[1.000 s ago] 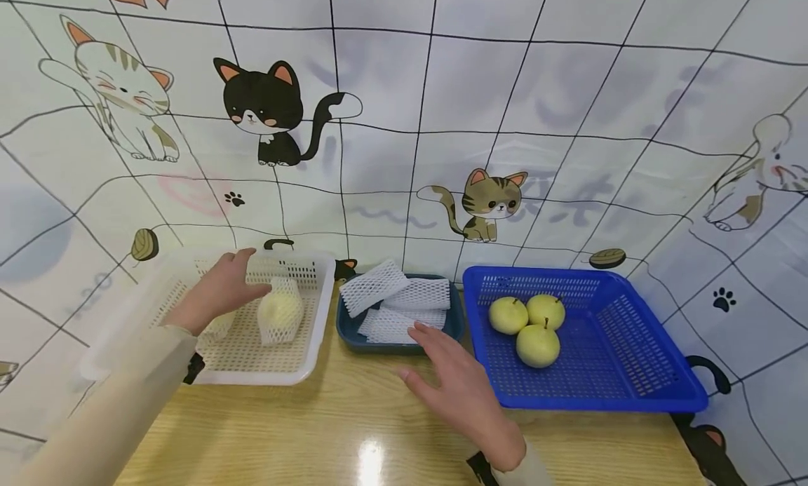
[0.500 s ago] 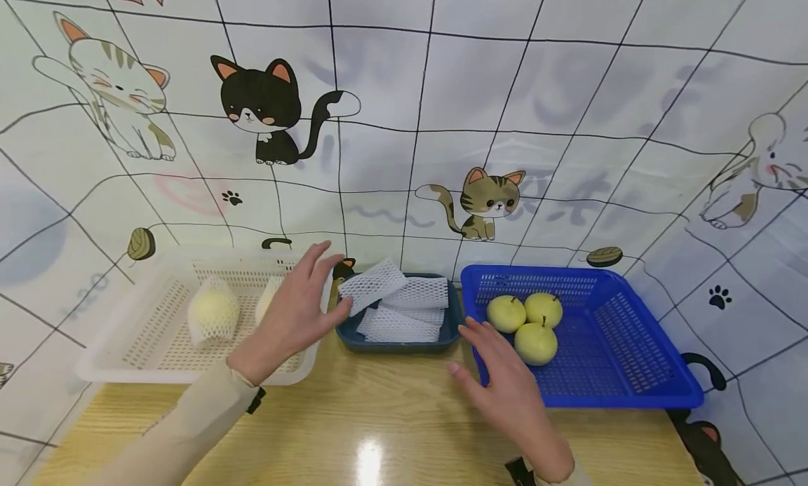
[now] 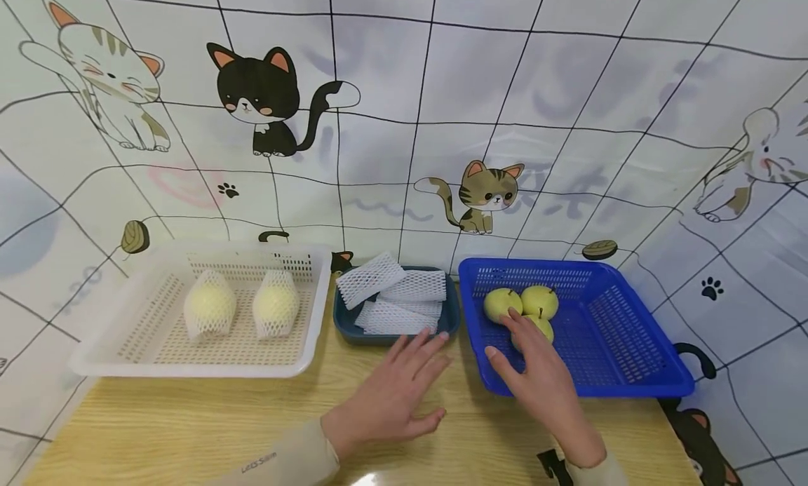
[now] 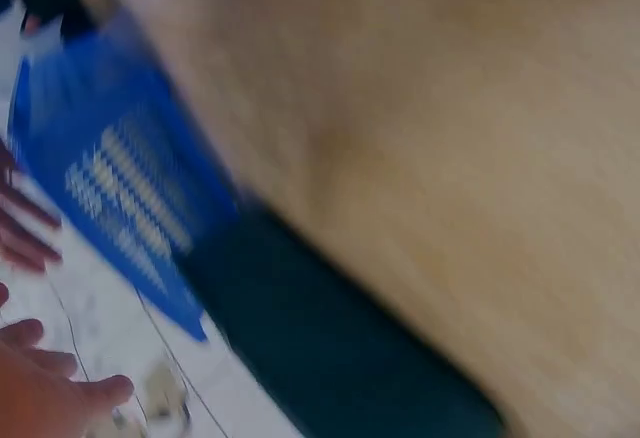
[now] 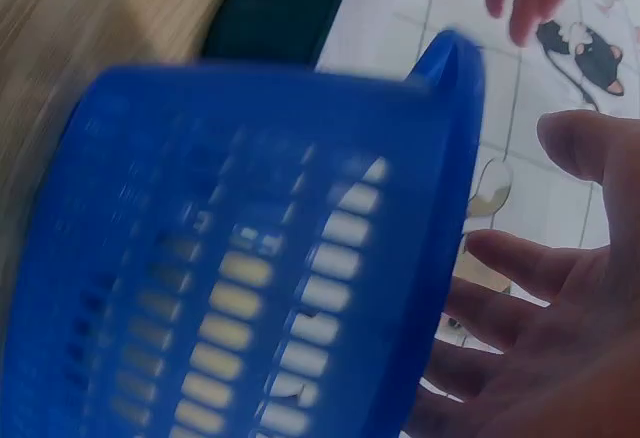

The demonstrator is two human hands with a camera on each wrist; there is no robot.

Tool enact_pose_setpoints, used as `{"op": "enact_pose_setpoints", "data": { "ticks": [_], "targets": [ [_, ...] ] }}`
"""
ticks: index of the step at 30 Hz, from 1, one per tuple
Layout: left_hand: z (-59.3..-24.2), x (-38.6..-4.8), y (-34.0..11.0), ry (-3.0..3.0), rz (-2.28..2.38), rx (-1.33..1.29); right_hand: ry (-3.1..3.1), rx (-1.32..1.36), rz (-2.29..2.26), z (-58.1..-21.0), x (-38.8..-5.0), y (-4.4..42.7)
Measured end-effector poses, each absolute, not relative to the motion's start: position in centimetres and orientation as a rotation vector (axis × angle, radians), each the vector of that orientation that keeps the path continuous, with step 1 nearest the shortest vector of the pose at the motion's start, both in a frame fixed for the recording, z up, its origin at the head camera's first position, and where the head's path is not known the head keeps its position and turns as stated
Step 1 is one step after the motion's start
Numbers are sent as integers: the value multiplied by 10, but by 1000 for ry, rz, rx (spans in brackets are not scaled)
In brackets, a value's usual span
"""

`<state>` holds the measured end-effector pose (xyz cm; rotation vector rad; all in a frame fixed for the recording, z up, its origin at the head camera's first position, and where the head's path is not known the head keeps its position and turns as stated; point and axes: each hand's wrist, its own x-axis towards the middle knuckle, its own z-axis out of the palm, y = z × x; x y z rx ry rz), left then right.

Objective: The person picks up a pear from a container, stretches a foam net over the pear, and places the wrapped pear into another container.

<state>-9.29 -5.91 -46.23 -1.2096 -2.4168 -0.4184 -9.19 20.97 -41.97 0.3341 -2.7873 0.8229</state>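
Hovering unclenched, two hands (image 3: pixel 388 395) (image 3: pixel 544 381) point toward one teal tray (image 3: pixel 348 329) and three fruits (image 3: pixel 502 304) in one blue basket (image 3: pixel 596 353).

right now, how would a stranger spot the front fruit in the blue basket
Find the blue basket at the right of the table. Three yellow-green fruits sit bunched in its left part. The front fruit lies closest to the viewer, and the right hand covers it most.

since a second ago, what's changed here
The left hand moved right from over the white basket to before the teal tray; the right hand moved right and over the blue basket. No grasp is visible. The wrapped fruits, net sleeves and bare fruits stayed put.
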Motion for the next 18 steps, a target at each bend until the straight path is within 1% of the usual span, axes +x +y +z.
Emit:
{"op": "enact_pose_setpoints", "data": {
  "ticks": [4, 8, 18],
  "targets": [
    [-474, -83, -32, -2451, -284, -1355, -2811, 327, 877, -417, -97, 227],
    [-483, -81, -13, -2476, -219, -1420, -2828, 307, 927, -412, -101, 240],
    [-494, -79, -3, -2480, -144, -1416, -2994, 241, 936, -392, -115, 262]
  ]
}}
